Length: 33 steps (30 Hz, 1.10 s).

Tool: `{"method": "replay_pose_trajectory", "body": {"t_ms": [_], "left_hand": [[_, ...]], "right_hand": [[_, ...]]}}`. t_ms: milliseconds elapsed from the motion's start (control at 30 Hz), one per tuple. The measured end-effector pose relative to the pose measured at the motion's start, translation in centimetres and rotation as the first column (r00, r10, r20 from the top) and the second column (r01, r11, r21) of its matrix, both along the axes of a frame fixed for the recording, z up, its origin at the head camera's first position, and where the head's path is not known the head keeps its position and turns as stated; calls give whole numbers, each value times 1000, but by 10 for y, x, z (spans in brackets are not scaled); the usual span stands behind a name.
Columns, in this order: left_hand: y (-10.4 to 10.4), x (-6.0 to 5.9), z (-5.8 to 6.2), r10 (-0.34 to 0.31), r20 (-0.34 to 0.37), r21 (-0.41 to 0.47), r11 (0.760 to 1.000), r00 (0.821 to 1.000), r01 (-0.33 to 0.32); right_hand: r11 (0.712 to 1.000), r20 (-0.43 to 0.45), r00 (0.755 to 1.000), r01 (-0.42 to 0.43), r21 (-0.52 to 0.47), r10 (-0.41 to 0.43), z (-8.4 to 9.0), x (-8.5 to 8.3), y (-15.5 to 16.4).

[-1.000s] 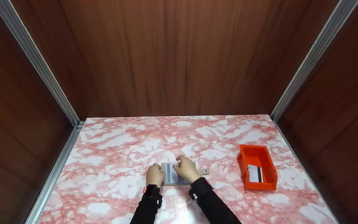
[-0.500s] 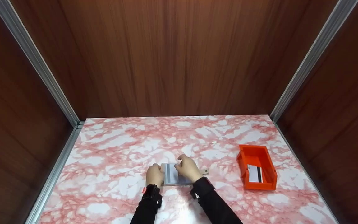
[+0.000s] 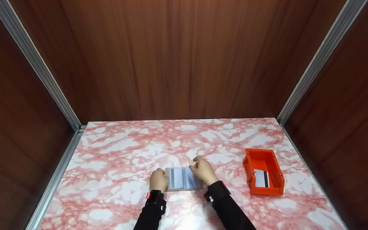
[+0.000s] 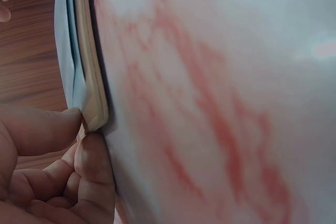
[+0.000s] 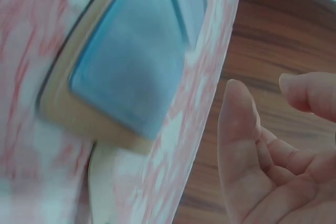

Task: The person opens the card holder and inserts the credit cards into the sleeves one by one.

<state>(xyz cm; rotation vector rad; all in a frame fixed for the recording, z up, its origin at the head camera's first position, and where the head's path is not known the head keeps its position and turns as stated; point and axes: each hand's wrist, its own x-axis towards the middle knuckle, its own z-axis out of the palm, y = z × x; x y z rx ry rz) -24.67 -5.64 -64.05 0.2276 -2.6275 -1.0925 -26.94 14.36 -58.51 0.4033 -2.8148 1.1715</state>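
A card holder (image 3: 184, 179) lies open and flat on the pink and white marble table (image 3: 123, 153), close to the person's side, about in the middle. It has clear pockets that look light blue, and a tan cover shows under them. A card with a dark stripe sits in the left pocket.

The left hand (image 3: 158, 180) is at the left edge of the card holder. In the left wrist view the thumb (image 4: 39, 129) and a finger (image 4: 94, 166) pinch the tan edge of the holder (image 4: 92, 93), right at its corner. The other fingers are curled in under the hand.

The right hand (image 3: 204, 171) is at the right edge of the holder. From the head view its fingers bend down over the far right corner. In the right wrist view the fingers (image 5: 239, 145) are loosely curled with air between them, and they hold nothing (that picture is a bit blurry). I cannot tell if a fingertip touches the holder (image 5: 131, 72).

An orange bin (image 3: 263, 175) sits on the table to the right, well apart from the hands. A white card with a black stripe (image 3: 262, 178) lies inside it.

Brown wooden walls (image 3: 184, 57) stand around the table.
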Motion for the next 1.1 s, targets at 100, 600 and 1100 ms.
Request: {"method": "replay_pose_trajectory", "body": {"t_ms": [100,600,1100], "left_hand": [[0,0,-1,-5,-10,-1,1000,1000,5],[0,0,-1,-4,-10,-1,1000,1000,4],[0,1,1,-4,15,-11,1000,1000,4]], "right_hand": [[1000,-17,1000,20,1,-20,0,-1,9],[991,-15,991,131,-7,-131,3,-4,50],[975,-8,975,220,0,-220,11,1,90]]}}
